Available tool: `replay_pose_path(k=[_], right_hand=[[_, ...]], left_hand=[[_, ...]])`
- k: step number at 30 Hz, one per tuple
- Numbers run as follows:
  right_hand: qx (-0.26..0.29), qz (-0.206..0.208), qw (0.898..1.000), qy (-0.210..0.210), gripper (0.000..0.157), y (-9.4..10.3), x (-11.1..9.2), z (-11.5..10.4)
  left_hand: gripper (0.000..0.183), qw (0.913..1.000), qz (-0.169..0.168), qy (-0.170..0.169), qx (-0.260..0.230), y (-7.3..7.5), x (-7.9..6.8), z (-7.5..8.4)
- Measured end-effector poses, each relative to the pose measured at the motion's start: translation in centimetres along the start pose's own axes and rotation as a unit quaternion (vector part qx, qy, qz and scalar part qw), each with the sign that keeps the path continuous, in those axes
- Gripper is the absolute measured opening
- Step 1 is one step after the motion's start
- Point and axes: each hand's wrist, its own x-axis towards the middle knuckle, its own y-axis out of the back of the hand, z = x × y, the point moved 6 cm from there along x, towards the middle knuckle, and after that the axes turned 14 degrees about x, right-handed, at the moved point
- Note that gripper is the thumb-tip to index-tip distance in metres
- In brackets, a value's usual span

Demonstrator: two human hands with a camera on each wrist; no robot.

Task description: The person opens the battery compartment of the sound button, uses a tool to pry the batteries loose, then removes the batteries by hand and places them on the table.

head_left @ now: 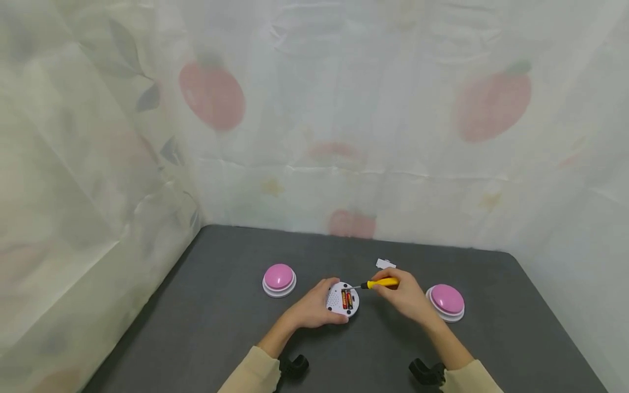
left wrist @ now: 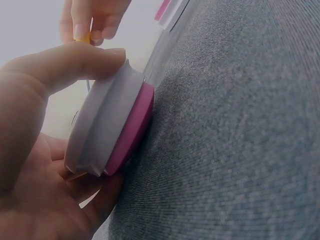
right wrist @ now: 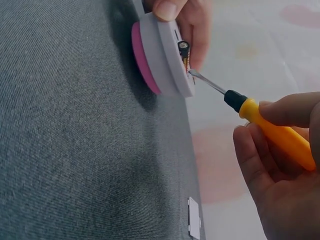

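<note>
My left hand point(head_left: 316, 307) grips a round white push button point(head_left: 335, 299) by its rim, pink dome facing down, as the left wrist view shows. Its underside faces up with the battery compartment uncovered. Two red-and-black batteries point(head_left: 346, 299) lie side by side in it. My right hand point(head_left: 405, 295) holds a screwdriver point(head_left: 385, 283) by its yellow handle, fingers and thumb round it. In the right wrist view the metal tip of the screwdriver point(right wrist: 212, 84) is at the end of a battery point(right wrist: 184, 52); whether it touches cannot be told.
One pink-domed button point(head_left: 278, 277) stands upright to the left, another point(head_left: 446, 300) to the right of my right hand. A small white battery cover point(head_left: 385, 263) lies behind the right hand. The dark grey table point(head_left: 236, 327) meets patterned curtains point(head_left: 295, 196) at back and left.
</note>
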Motion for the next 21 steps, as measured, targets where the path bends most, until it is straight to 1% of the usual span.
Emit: replay_pose_path(k=[3, 6, 10, 14, 16, 21], right_hand=[[-0.012, -0.007, 1.000, -0.007, 0.013, -0.1, 0.2, 0.2], [-0.030, -0.022, 0.999, -0.002, 0.014, -0.2, 0.5, 0.1], [-0.057, -0.056, 0.996, 0.032, 0.017, -0.4, 1.0, -0.6], [-0.065, -0.087, 0.992, 0.058, 0.014, -0.5, 1.5, -1.2], [-0.063, -0.097, 0.992, 0.059, 0.011, -0.4, 1.7, -1.3], [-0.047, -0.104, 0.993, 0.036, 0.009, -0.3, 2.1, -1.0]], left_hand=[[0.097, 1.0000, 0.002, -0.003, 0.003, 0.0, 0.0, 0.0], [0.097, 1.0000, 0.002, -0.003, 0.004, 0.0, 0.0, 0.0], [0.097, 1.0000, -0.002, 0.002, 0.001, 0.0, -0.1, 0.0], [0.097, 1.0000, -0.002, 0.001, 0.004, 0.0, -0.1, 0.0], [0.097, 1.0000, 0.000, -0.002, 0.007, 0.0, 0.0, 0.0], [0.096, 1.0000, 0.003, -0.003, 0.009, 0.1, 0.0, 0.1]])
